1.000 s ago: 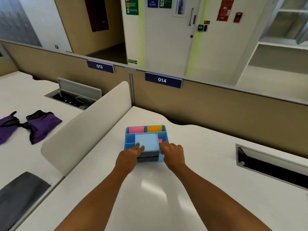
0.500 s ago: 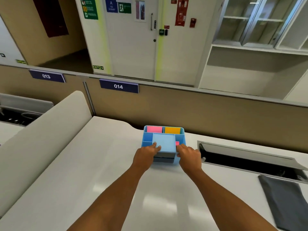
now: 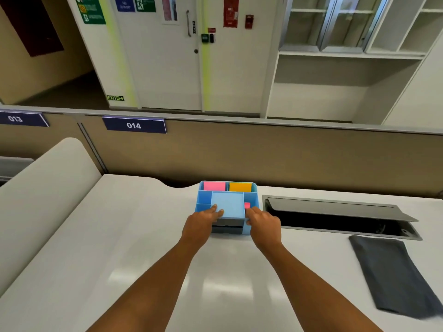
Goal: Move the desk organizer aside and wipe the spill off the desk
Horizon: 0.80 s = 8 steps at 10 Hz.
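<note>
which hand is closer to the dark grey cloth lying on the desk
Right. The right hand grips the blue organizer's right side, the side toward the grey cloth. The left hand holds its left side, farther away.

Tan partition [image 3: 263,159] bearing plates 013 and 014; white door [image 3: 165,56] with signage; open white shelving [image 3: 347,68]; curved side divider [image 3: 48,188]; beige corridor wall.
</note>
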Each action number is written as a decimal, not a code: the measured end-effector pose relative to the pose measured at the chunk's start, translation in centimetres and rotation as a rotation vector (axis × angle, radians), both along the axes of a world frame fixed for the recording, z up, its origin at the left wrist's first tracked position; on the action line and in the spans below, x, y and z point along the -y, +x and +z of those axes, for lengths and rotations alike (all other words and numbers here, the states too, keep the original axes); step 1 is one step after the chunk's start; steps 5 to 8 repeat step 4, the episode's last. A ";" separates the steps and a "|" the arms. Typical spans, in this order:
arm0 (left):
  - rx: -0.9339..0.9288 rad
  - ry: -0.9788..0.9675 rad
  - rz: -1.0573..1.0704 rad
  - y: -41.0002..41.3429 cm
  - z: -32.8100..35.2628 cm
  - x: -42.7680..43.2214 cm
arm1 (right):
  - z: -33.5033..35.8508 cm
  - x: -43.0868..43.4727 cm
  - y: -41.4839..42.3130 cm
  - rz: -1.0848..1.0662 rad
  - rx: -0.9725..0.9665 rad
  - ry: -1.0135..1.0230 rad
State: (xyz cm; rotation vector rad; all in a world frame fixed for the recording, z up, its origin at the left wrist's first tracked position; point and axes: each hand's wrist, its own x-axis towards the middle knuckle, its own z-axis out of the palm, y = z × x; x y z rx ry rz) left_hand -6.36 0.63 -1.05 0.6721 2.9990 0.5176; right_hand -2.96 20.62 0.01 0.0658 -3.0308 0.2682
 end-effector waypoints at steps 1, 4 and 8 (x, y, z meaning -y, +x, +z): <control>0.039 -0.004 0.003 0.0 0.3 0.1 | 0.5 0.0 0.0 -0.004 -0.003 0.013; -0.031 -0.115 0.047 1.5 3.1 0.2 | 2.7 0.5 1.1 -0.025 -0.030 0.159; -0.031 -0.115 0.047 1.5 3.1 0.2 | 2.7 0.5 1.1 -0.025 -0.030 0.159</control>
